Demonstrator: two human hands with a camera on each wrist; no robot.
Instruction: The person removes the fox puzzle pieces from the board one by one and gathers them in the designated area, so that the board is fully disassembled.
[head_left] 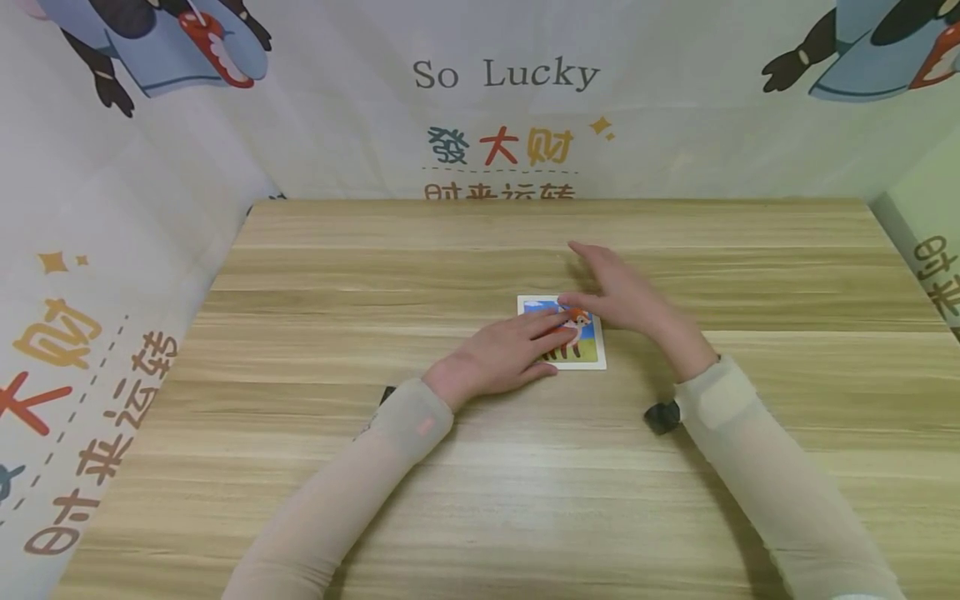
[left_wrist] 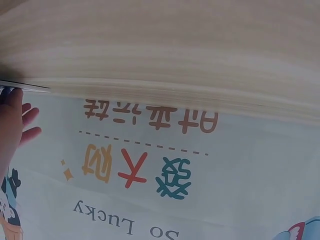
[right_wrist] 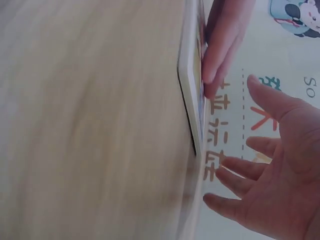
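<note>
A square picture card (head_left: 588,354) with a white border lies flat on the wooden table; it shows an orange, deer-like animal against blue and green. Across its left and middle part rests my left hand (head_left: 498,354), fingers extended and covering some of the picture. My right hand (head_left: 626,292) hovers by the card's upper right corner, fingers spread and holding nothing. In the right wrist view the card's thick edge (right_wrist: 189,85) shows, with left-hand fingers (right_wrist: 220,55) on its face and the spread right hand (right_wrist: 290,175) beside it. The left wrist view catches only a thin card edge (left_wrist: 30,87) and part of a hand.
The wood-grain table (head_left: 480,500) spreads around the card on all sides. A printed white cloth (head_left: 337,125) with lettering and cartoon figures hangs behind and at the sides. Small black devices (head_left: 662,417) sit at both sleeve cuffs.
</note>
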